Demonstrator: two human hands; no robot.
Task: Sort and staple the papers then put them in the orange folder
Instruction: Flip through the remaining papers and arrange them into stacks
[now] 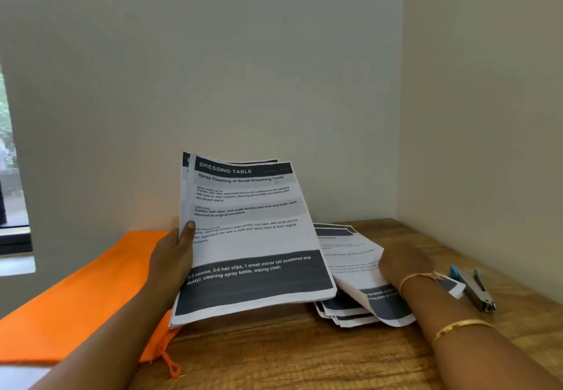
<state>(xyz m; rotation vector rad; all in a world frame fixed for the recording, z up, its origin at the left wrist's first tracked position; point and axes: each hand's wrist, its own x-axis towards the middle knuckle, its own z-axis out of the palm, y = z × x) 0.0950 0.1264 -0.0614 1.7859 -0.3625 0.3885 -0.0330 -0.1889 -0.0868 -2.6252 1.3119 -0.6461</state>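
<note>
My left hand grips a stack of printed papers by its left edge, thumb on the front, holding it tilted up above the table. The top sheet reads "DRESSING TABLE". My right hand rests on a loose pile of papers lying on the table to the right; its fingers are hidden behind the hand and one sheet curls up under it. The orange folder lies flat at the left, partly under the held stack, with an orange string at its corner. A grey and blue stapler lies right of the pile.
The wooden table sits in a corner, with walls close behind and on the right. A window is at the far left.
</note>
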